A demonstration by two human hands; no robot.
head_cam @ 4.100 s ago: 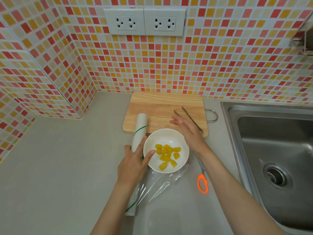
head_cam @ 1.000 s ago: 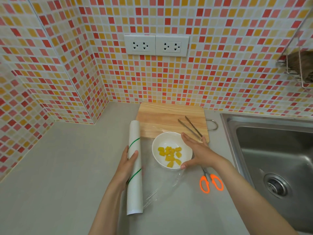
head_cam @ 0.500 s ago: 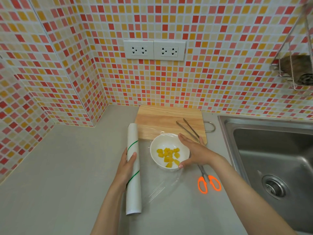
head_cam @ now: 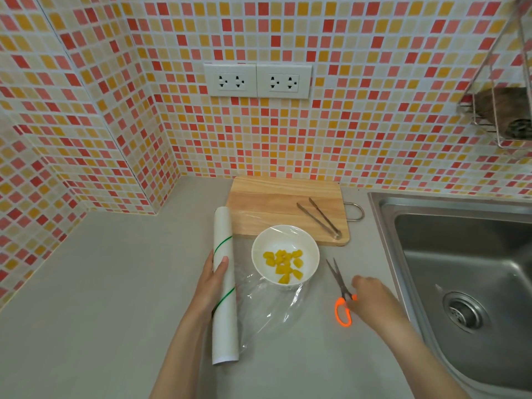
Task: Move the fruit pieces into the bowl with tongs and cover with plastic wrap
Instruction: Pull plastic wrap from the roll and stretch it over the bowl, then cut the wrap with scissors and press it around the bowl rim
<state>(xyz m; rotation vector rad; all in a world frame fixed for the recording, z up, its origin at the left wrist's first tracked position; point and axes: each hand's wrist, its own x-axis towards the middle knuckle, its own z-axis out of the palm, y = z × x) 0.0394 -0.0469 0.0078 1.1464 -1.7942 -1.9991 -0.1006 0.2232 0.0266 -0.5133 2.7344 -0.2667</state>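
Observation:
A white bowl (head_cam: 259, 254) holds several yellow fruit pieces (head_cam: 283, 264) on the grey counter, with clear plastic wrap (head_cam: 267, 306) stretched over it and trailing toward me. The wrap comes off a white roll (head_cam: 224, 321) with green lines, lying left of the bowl. My left hand (head_cam: 211, 286) rests on the roll and holds it down. My right hand (head_cam: 371, 295) is at the orange handles of the scissors (head_cam: 341, 292), right of the bowl, fingers closing on them. Metal tongs (head_cam: 319, 217) lie on the wooden cutting board (head_cam: 273, 203) behind the bowl.
A steel sink (head_cam: 460, 269) fills the right side, its edge close to the scissors. Tiled walls meet in a corner at the back left, with two sockets (head_cam: 257, 80) above the board. A wire rack (head_cam: 501, 116) hangs at the upper right.
My right hand has left the bowl's rim and moved right and toward me onto the scissors' handles. The left hand stays on the roll.

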